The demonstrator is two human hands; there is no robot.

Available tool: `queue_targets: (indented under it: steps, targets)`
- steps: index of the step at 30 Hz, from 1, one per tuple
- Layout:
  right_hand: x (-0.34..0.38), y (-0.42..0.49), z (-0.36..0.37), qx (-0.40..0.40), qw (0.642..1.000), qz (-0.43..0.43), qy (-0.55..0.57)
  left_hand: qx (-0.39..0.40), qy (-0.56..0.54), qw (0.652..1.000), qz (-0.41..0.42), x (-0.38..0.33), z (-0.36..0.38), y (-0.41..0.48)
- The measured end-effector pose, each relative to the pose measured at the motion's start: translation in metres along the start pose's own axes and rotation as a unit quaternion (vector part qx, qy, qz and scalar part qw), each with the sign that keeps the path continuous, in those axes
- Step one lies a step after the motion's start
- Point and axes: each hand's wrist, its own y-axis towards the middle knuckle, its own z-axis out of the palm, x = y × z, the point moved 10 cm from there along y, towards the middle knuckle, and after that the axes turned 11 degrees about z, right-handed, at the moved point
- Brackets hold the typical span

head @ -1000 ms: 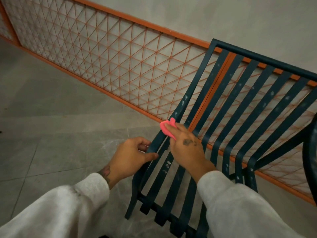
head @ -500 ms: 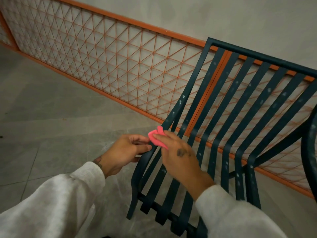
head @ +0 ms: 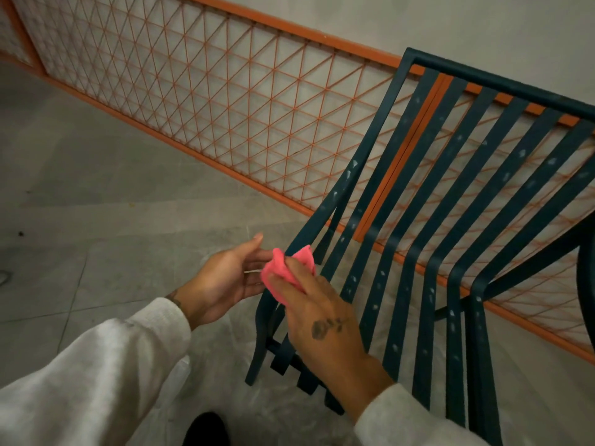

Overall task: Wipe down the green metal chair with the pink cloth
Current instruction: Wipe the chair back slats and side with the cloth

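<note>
**A:** What is lying around the person in the head view?

**B:** A grey tiled floor [head: 96, 188] is spreading under everything. An orange lattice fence [head: 225, 101] is running along a pale wall [head: 418, 17]. The green metal chair [head: 502, 83] is standing just in front of this fence, and its slats are showing many small white specks [head: 521, 153].

**A:** How is the right arm reaching?

**B:** It is coming up from the lower right in a light sleeve [head: 412, 420] and is crossing over the front ends of the left slats. The right hand [head: 318, 320] is lying back-up, and its fingers are curving a little over the pink cloth [head: 280, 275]. They are bunching it and pressing it on the left side bar of the chair, at the bend between seat and back. The thumb is hiding under the hand.

**A:** And the left one?

**B:** The left hand [head: 225, 278] is coming from the lower left in the other sleeve [head: 96, 365], just beside the chair's outer edge. Its palm is facing the cloth and the fingers are staying straight, gripping nothing. The fingertips are going behind the cloth, so I cannot tell if they are touching the bar.

**A:** Anything more?

**B:** A dark shoe [head: 206, 429] is showing at the bottom edge. The right hand is covering part of the nearest slats.
</note>
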Motion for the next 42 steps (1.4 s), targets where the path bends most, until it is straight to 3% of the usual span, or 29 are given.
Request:
queue_targets:
  steps: [5,10,14,23,31,37,42]
  targets:
    - [-0.01,0.016,-0.011,-0.026,1.0,-0.002,0.004,-0.002,0.019,1.0,-0.003,0.001,-0.002,-0.004]
    - [-0.064,0.067,-0.021,-0.001,0.983,0.151,0.103,0.002,0.046,0.999,0.002,-0.006,0.001,-0.004]
    - [-0.057,0.066,-0.028,0.006,0.982,0.179,0.066,0.014,0.11,0.993,0.043,-0.021,0.01,-0.001]
    - [-0.007,0.008,-0.016,0.024,0.986,0.156,0.048,-0.012,0.132,0.988,0.077,-0.023,0.016,0.004]
    - [-0.017,0.016,-0.016,0.037,0.976,0.181,0.117,-0.038,0.13,0.988,0.072,-0.027,0.021,-0.001]
    - [-0.016,0.008,-0.014,0.042,0.98,0.16,0.108,-0.003,0.183,0.976,0.117,-0.039,0.023,-0.006]
    - [-0.026,0.032,-0.027,0.002,0.978,0.134,0.157,-0.005,0.182,0.975,0.129,-0.048,0.028,0.003]
